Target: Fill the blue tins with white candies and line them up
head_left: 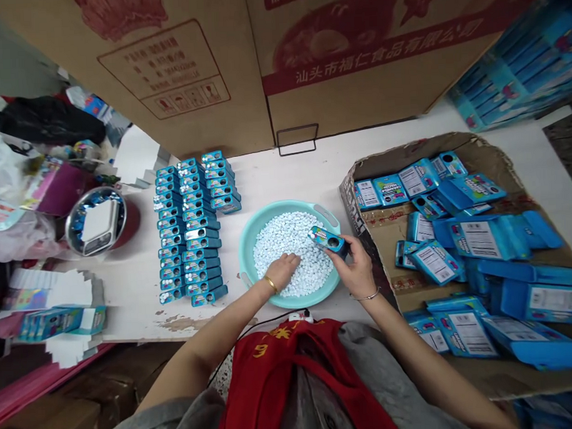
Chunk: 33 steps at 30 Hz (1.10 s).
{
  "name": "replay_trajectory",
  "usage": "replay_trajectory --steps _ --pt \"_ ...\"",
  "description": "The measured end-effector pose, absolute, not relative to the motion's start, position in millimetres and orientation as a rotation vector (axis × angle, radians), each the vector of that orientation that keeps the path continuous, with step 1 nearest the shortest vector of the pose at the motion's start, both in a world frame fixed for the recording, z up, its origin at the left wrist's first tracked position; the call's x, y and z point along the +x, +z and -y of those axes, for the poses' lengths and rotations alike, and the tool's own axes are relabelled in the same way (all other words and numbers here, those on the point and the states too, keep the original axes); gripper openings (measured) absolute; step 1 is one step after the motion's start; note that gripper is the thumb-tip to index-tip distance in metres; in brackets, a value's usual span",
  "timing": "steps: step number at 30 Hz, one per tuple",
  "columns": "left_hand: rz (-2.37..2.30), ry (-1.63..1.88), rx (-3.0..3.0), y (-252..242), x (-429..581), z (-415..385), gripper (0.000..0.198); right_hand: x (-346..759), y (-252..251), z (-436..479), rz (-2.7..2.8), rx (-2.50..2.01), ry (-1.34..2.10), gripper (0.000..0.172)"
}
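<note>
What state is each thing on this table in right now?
Left hand: resting on the white candies, fingers spread.
Right hand: gripping a blue box.
Blue box: held tilted over the basin.
Teal basin: heaped with candies.
Rows of blue boxes: lying lined up on the table.
Cardboard tray: holding loose blue boxes.

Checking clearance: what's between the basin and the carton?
In the head view, the right hand and wrist cross from the basin toward the carton, above white table.
</note>
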<state>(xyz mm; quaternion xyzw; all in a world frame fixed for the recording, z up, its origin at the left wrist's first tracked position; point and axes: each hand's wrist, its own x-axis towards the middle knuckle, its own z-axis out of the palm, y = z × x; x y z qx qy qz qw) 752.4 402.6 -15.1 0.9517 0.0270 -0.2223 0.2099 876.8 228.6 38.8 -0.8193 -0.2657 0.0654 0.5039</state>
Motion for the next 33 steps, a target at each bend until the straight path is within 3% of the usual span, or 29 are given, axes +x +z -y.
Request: replay_trajectory --steps 6,13,21,29,33 --pt "-0.099 -0.471 2.327 6.3 732.3 -404.1 0.043 881.9 38.7 -225.1 0.607 -1.956 0.143 0.037" --pt "-0.017 -0.309 2.364 97.8 730.7 -437.8 0.028 871.4 32.5 -224.6 0.774 -1.973 0.104 0.030" --pt "-0.045 -0.793 2.794 179.6 769.1 -418.6 0.032 845.5 25.7 -235.7 1.001 -1.885 0.130 0.039" --pt "0.017 -0.939 3.006 214.6 781.5 -383.2 0.027 834.9 21.3 -239.1 0.964 -1.819 0.170 0.035" --pt "0.039 -0.675 2.918 209.4 775.0 -417.3 0.017 836.2 27.7 -241.7 0.909 -1.789 0.162 0.034"
